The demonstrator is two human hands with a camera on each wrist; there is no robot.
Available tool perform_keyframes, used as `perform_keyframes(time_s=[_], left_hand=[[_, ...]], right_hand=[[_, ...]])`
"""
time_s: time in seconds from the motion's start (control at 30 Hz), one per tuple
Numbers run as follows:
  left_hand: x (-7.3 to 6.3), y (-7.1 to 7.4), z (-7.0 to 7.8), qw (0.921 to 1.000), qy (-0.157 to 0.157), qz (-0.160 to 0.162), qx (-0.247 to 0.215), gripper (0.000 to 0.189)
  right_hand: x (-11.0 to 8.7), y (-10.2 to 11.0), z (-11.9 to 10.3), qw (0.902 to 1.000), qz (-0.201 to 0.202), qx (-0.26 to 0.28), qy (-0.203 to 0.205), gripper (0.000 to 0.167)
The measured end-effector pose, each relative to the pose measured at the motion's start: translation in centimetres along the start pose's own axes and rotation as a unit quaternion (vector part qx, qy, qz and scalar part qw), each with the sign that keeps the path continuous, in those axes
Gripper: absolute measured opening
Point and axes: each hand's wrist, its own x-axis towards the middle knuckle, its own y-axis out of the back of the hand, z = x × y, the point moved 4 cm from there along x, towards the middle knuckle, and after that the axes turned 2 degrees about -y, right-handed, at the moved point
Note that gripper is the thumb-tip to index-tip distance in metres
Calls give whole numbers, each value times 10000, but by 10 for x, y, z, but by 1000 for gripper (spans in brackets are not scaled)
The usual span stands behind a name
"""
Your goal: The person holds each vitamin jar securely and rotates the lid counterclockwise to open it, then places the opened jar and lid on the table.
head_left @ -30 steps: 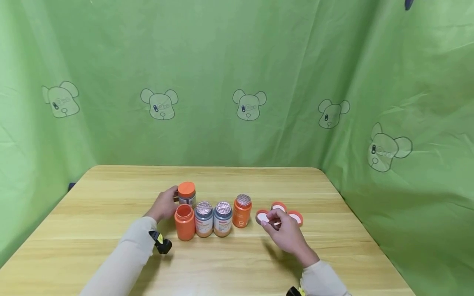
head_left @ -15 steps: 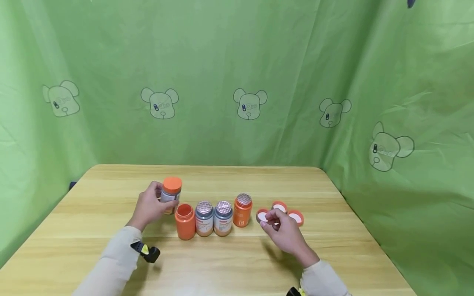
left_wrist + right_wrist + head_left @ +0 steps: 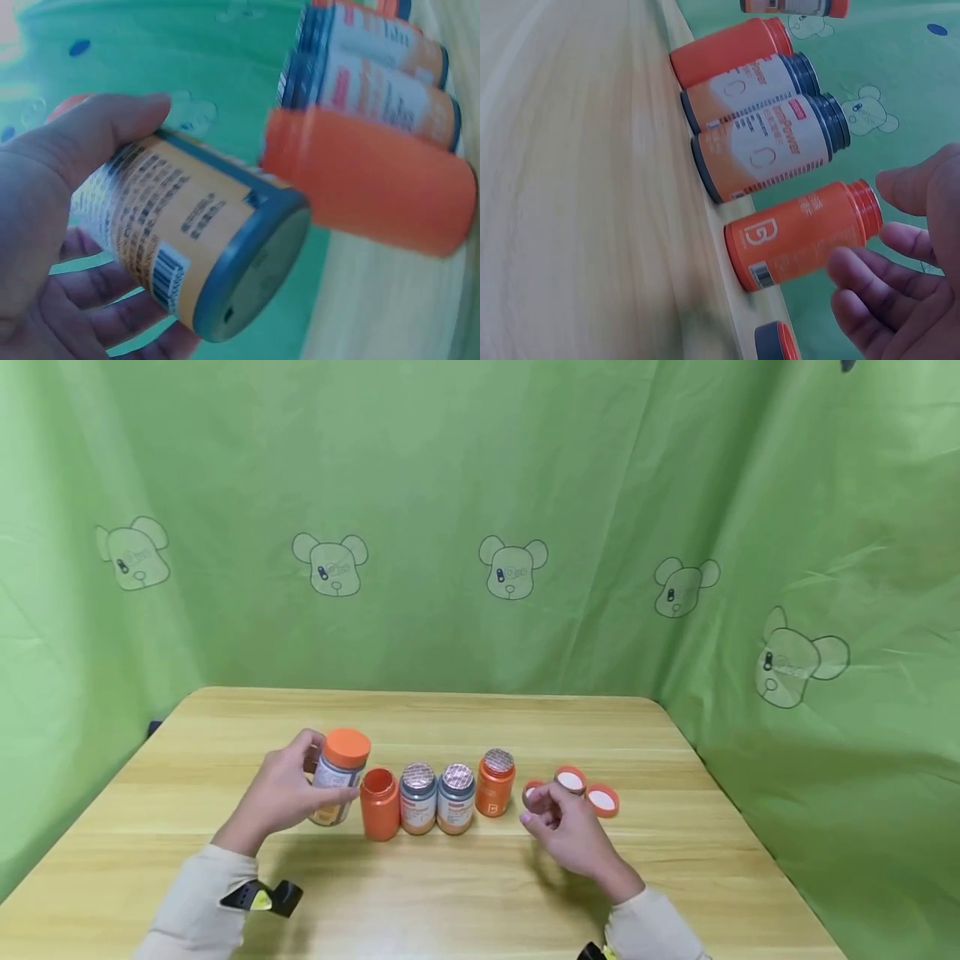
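Observation:
My left hand point(image 3: 279, 793) grips a grey pill bottle with an orange lid point(image 3: 341, 777), tilted and lifted off the table. In the left wrist view, the thumb lies along one side of this bottle point(image 3: 195, 232) and its base shows. Just right of it stands an open orange bottle point(image 3: 380, 806). Two grey bottles with foil seals point(image 3: 417, 802) come beside that, then an orange foil-sealed bottle point(image 3: 495, 787). My right hand point(image 3: 573, 833) hovers by the upturned lids, fingers loosely curled; the right wrist view shows nothing in its fingers point(image 3: 877, 292).
Upturned orange-rimmed lids point(image 3: 602, 800) with white insides lie at the right, one partly hidden behind my right hand. The wooden table point(image 3: 420, 902) ends at a green curtain point(image 3: 420, 635) at the back and sides.
My left hand has taken the lidded bottle from behind the row, brought it left and toward me, and tilted it. The right hand has barely moved.

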Motion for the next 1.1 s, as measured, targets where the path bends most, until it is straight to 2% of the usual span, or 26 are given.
perform_keyframes(time_s=[0.13,0.33,0.5,0.7,0.9,1.1], left_hand=[[-6,-7,21,9994,-233,-258,-58,66],[-14,-34,45,9946,-723,-684,-277,66],[-18,-61,60,9858,-1225,-1087,-376,64],[-18,-91,70,9770,-1661,-1313,-256,59],[-16,-114,73,9745,-1736,-1421,90,61],[-14,-129,76,9732,-1665,-1471,597,59]], right_hand=[[-1,-5,-6,9991,-228,27,350,19],[-4,-15,-18,9961,-520,166,688,20],[-6,-22,-29,9918,-704,383,993,22],[-9,-29,-40,9838,-760,461,1559,15],[-11,-37,-44,9755,-967,617,1875,23],[-12,-45,-47,9755,-1257,-84,1803,24]])
